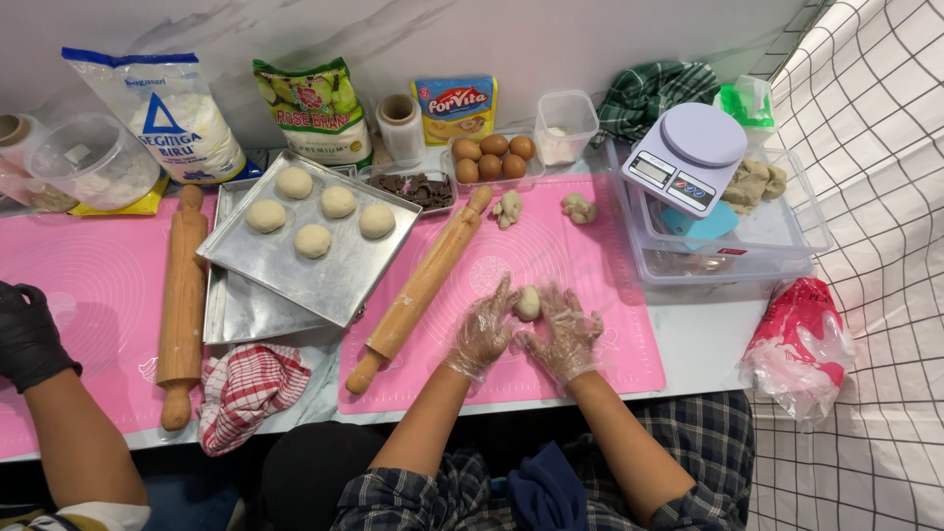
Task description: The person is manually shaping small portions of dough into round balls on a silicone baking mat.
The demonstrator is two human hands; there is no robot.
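Dough ball (528,303): small, pale, resting on the pink silicone mat (590,265) near its front edge, cupped between two hands in thin clear gloves. Left hand (484,332): fingers curved against the ball's left side, half closed about it. Right hand (565,332): fingers spread, tips against the ball's right side, so the pair seems to round it against the mat.

Rolling pin (421,287): wooden, lying slantwise just left of the hands, within reach but untouched.

Two dough scraps (508,207) (577,207): torn lumps at the mat's far edge, apart from the work.

Metal tray (307,234): set on a second tray, holding five rounded balls spaced apart, probably so they do not stick.

Kitchen scale (686,155): perched on a clear plastic tub (787,241) at right, which holds a larger dough mass (755,182).

Eggs (492,157), flour bags, chocolate pieces (421,189): lined along the wall.

Second rolling pin (183,305), checked cloth (248,388): on the left.

Co-worker's hand, black glove (28,334): far left, on another pink mat.
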